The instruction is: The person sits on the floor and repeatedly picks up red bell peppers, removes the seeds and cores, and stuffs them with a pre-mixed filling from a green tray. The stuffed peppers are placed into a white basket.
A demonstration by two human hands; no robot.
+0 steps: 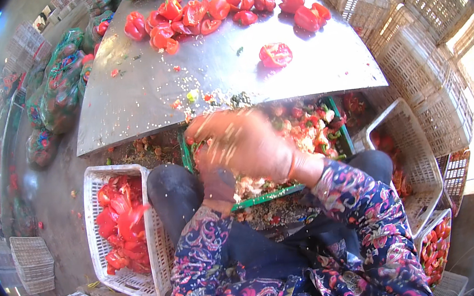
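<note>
My right hand [250, 146], blurred by motion, crosses in front of my left hand [219, 181] and hides most of its fingers. Whether either holds something cannot be made out. Pale seeds fly around them. Beneath both hands is a green-rimmed crate [265, 198] with pepper cores and scraps [306, 133] in it. On the metal table [124, 99] beyond lie several red bell peppers [196, 13] in a row, and a cut red pepper half [276, 55] rests nearer to me. Scattered seeds and green bits lie along the table's near edge.
At my left knee stands a white plastic crate [154, 229] of red pepper pieces [124, 224]. Another crate [416, 161] leans at my right, near a crate of red peppers [438, 247]. Stacked crates [429, 89] line the right; net sacks of peppers [61, 89] stand at the left.
</note>
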